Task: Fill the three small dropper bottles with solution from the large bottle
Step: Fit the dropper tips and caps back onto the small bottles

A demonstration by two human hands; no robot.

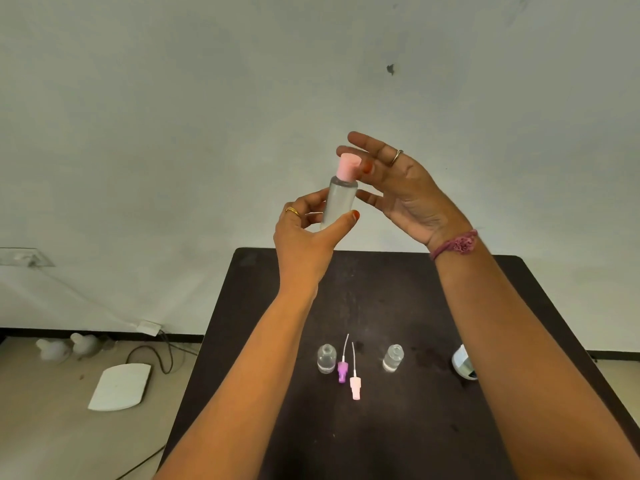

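One large bottle [338, 199], clear with a pink cap [348, 169], is held upright high above the table [381, 306], long axis near vertical and leaning slightly right. Left hand [308, 233] grips its lower body between thumb and curled fingers; right hand [398, 181], nearer the cap, has fingers spread and loosely bent with tips at the cap, gripping nothing firmly. Two small open bottles [326, 358] [393, 357] stand far below the large bottle, two loose dropper tops [349, 375] between them.
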